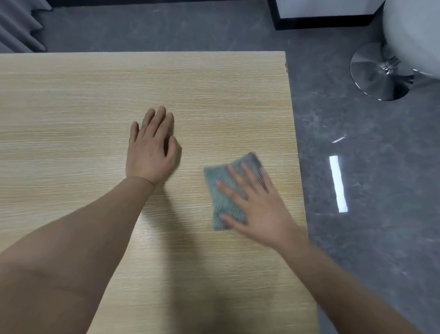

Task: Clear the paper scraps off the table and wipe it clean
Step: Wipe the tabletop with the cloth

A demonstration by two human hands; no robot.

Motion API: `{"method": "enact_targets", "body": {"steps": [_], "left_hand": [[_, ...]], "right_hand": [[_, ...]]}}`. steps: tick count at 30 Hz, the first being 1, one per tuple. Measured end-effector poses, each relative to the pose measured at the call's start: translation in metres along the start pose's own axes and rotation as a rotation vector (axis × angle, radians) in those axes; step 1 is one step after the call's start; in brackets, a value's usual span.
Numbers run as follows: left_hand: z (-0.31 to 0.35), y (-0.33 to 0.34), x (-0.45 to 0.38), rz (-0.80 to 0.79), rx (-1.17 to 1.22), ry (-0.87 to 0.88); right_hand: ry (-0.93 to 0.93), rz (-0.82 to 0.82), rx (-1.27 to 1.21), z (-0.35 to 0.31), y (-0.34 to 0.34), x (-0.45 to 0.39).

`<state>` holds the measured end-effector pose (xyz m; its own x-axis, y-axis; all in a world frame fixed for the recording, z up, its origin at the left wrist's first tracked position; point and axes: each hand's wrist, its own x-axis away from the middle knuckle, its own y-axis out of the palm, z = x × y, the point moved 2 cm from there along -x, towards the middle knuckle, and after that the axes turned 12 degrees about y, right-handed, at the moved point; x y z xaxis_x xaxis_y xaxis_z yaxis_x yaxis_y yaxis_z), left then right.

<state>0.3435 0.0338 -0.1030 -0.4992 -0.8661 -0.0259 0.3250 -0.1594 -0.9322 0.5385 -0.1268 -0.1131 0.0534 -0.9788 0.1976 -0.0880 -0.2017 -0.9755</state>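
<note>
A light wooden table [60, 106] fills most of the view. My right hand [259, 209] presses flat, fingers straight, on a grey-green folded cloth [224, 185] near the table's right edge. The cloth and that hand look blurred. My left hand [150, 148] rests flat on the table near its middle, fingers straight, holding nothing. No paper scraps show on the visible tabletop.
The table's right edge [297, 157] drops to a dark grey floor [377, 258]. A white chair with a chrome round base [379, 74] stands at the far right. Grey curtains [12, 13] hang at the far left.
</note>
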Motion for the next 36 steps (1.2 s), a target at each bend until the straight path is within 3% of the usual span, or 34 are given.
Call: {"method": "enact_targets", "body": {"steps": [4,7,12,17,20,22,26,28,33,36], "left_hand": [[0.001,0.001,0.002,-0.014,-0.007,0.007],[0.001,0.002,0.002,-0.04,-0.02,0.01],[0.006,0.002,0.015,-0.076,-0.017,0.001],[0.026,0.005,0.058,-0.099,0.008,0.012],[0.037,0.011,0.092,-0.12,0.02,0.035],[0.043,0.015,0.113,-0.126,0.022,0.043],[0.045,0.016,0.131,-0.13,0.032,0.035],[0.044,0.014,0.131,-0.143,0.05,0.04],[0.041,0.008,0.13,-0.185,0.049,0.074],[0.04,0.008,0.136,-0.189,0.041,0.077]], "right_hand": [[0.364,0.023,-0.074,0.058,-0.015,-0.044],[0.471,0.01,-0.131,0.07,-0.02,-0.053],[0.414,0.034,-0.094,0.039,-0.013,-0.028],[0.048,0.017,-0.025,-0.021,0.004,0.037],[-0.129,-0.006,0.007,-0.019,0.008,0.055],[-0.085,0.006,0.02,0.001,0.004,0.04],[0.329,0.005,-0.123,0.046,-0.014,-0.003],[0.427,-0.029,-0.169,0.055,-0.02,-0.014],[0.472,-0.041,-0.166,0.038,-0.018,-0.007],[0.305,-0.015,-0.074,0.002,-0.006,0.024]]}}
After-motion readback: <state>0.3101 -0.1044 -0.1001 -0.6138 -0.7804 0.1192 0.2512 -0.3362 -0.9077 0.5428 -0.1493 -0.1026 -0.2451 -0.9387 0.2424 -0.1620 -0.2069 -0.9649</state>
